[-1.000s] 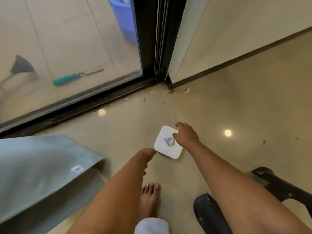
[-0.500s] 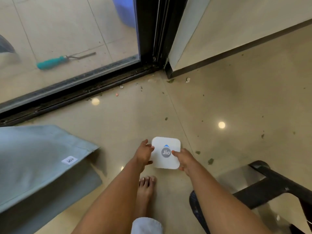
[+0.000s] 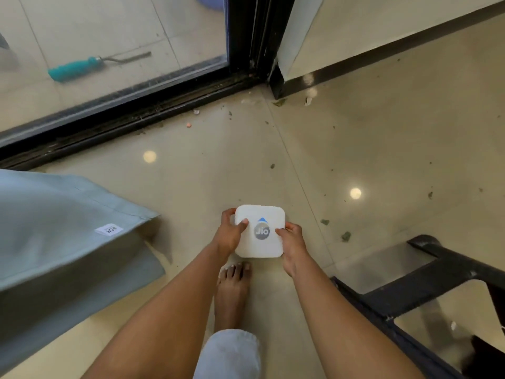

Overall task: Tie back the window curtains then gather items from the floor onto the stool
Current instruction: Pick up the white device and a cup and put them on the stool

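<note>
One white box (image 3: 259, 231), two hands, the left hand (image 3: 229, 237) and the right hand (image 3: 293, 243), and one bare foot (image 3: 232, 291) under one pale trouser cuff (image 3: 229, 354). I count one grey-blue curtain (image 3: 60, 228) with one label (image 3: 108, 230), one black stool (image 3: 442, 277) and one teal-handled tool (image 3: 82, 68). Two light spots (image 3: 149, 156) shine on the floor (image 3: 369, 138).

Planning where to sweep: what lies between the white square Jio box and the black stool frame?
In the head view, glossy beige floor with two small green scraps lies between the white square Jio box and the black stool frame.
</note>
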`<action>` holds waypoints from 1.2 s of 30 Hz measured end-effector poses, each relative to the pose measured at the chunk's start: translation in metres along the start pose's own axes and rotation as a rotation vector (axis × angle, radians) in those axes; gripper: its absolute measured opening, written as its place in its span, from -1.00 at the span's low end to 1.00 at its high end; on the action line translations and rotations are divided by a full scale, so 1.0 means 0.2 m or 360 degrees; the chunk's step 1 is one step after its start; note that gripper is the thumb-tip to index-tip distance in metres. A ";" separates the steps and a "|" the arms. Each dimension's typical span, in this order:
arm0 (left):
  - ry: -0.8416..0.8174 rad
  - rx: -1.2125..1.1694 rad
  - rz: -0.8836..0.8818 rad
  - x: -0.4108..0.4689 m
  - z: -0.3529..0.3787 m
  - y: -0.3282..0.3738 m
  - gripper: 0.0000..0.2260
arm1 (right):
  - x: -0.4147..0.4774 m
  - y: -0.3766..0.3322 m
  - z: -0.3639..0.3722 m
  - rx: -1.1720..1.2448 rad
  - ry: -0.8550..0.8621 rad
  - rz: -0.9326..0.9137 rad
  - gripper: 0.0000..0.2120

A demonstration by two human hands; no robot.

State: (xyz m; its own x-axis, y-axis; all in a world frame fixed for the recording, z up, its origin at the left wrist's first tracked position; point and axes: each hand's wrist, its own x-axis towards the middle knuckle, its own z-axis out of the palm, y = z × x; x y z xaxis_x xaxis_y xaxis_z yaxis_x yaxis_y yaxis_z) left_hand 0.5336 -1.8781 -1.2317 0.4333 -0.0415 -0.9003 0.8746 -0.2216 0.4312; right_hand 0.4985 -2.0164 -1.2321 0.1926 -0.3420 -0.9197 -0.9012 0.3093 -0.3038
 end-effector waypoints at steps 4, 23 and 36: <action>0.0084 -0.0402 -0.0074 -0.19 -0.07 -0.02 -0.66 | -0.19 -0.08 0.00 -0.0113 -0.0155 -0.0105 -0.69; -0.0122 -0.0765 0.0343 -2.65 -0.53 -0.13 -0.67 | -2.50 0.21 -0.59 -0.0239 -0.0686 -0.0628 -0.72; 0.0429 -0.1463 0.0382 -3.71 -1.35 -0.98 -0.71 | -3.62 0.89 0.03 -0.1023 -0.1098 -0.0597 -0.70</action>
State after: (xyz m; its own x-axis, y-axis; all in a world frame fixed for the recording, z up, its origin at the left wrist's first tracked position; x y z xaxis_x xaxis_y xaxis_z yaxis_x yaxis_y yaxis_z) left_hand 0.0990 -1.5397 -0.6324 0.5563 0.2621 -0.7885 0.5362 0.6118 0.5816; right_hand 0.2021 -1.7083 -0.6224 0.5051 0.3312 -0.7970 -0.7353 -0.3183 -0.5983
